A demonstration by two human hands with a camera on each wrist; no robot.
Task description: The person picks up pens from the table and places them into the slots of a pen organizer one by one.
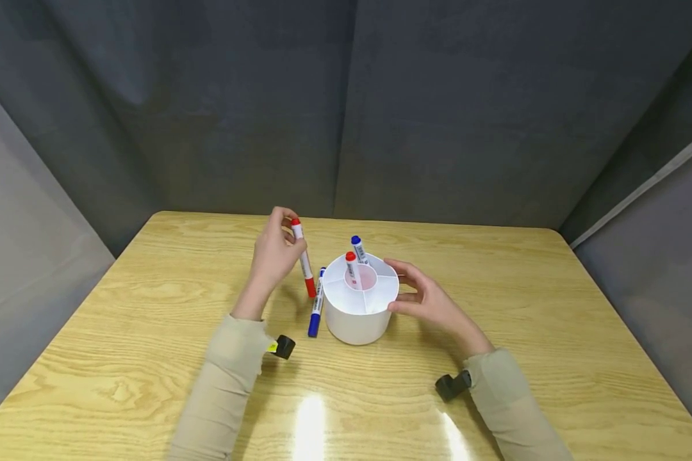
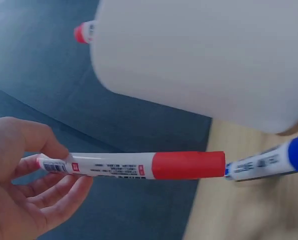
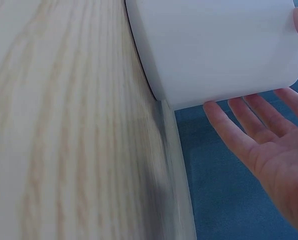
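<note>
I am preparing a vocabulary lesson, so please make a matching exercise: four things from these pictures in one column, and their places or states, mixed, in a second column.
Things:
1. red marker
2. blue marker
3. white holder
4. right hand

States:
A. lies flat on the table
B. open, fingers against the holder's side
C. held by the left hand
D. stands upright with two markers inside

Pairs: 1-C, 2-A, 3-D, 4-B

Beige long sleeves (image 1: 230,371), a small black camera (image 1: 453,386) at each wrist.
</note>
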